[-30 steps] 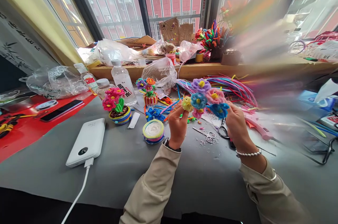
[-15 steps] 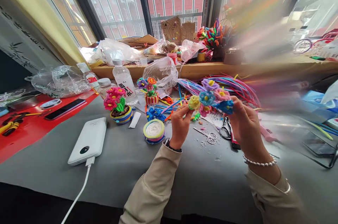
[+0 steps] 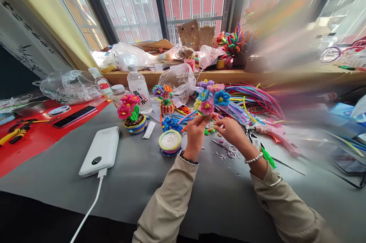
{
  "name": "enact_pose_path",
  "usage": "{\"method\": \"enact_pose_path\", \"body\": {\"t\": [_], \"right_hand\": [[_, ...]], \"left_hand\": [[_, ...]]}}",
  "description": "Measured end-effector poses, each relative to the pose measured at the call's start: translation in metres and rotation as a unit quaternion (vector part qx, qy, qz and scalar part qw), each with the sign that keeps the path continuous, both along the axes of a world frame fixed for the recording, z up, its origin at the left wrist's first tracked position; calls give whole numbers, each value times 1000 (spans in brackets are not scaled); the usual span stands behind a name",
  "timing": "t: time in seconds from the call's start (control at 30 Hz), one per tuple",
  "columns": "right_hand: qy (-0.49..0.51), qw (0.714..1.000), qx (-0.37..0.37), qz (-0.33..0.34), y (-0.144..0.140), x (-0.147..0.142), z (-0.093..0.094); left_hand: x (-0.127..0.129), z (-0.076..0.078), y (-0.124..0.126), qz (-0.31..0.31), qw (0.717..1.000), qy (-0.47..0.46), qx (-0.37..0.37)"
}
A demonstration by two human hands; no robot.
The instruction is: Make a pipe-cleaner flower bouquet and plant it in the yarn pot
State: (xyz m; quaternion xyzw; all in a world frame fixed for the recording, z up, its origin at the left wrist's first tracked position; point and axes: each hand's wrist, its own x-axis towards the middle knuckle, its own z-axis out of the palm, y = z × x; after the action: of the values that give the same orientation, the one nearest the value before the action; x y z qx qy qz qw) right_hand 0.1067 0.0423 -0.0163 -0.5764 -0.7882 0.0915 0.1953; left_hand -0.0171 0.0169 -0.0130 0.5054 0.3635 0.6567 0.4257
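Observation:
My left hand (image 3: 196,133) is closed around the stems of a small bunch of fuzzy pipe-cleaner flowers (image 3: 206,94). Its blooms are purple, pink, light blue, yellow and dark blue, and they stand upright above my fingers. Close to the stems on the right is my right hand (image 3: 236,136), its fingertips pinched together; whatever is in them is too small to make out. Below the hands lie silver scissors (image 3: 228,148) among tiny scraps. A round pot wrapped in coloured bands, with white filling (image 3: 170,142), stands left of my left hand.
Potted pipe-cleaner flowers (image 3: 130,107) and a water bottle (image 3: 139,88) stand at the left. A white power bank (image 3: 100,151) with its cable lies nearer. Behind my hands are loose pipe cleaners (image 3: 257,100); a pink glue gun (image 3: 281,138) lies to the right.
My right hand has moved left and down, off the dark blue flower to the stems. That flower now sits upright in the bunch. The green strands near my right wrist have come into sight.

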Motion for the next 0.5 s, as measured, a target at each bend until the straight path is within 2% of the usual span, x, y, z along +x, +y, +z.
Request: {"method": "enact_pose_path", "body": {"t": [0.2, 0.33, 0.5], "right_hand": [[-38, 999, 21, 11, 7, -36, -9], [-34, 999, 28, 0, 7, -48, -19], [-13, 999, 24, -16, 7, -46, -24]], "left_hand": [[-4, 1, -4, 128, 988, 87, 4], [-3, -1, -4, 133, 986, 90, 37], [-1, -3, -4, 138, 986, 80, 45]]}}
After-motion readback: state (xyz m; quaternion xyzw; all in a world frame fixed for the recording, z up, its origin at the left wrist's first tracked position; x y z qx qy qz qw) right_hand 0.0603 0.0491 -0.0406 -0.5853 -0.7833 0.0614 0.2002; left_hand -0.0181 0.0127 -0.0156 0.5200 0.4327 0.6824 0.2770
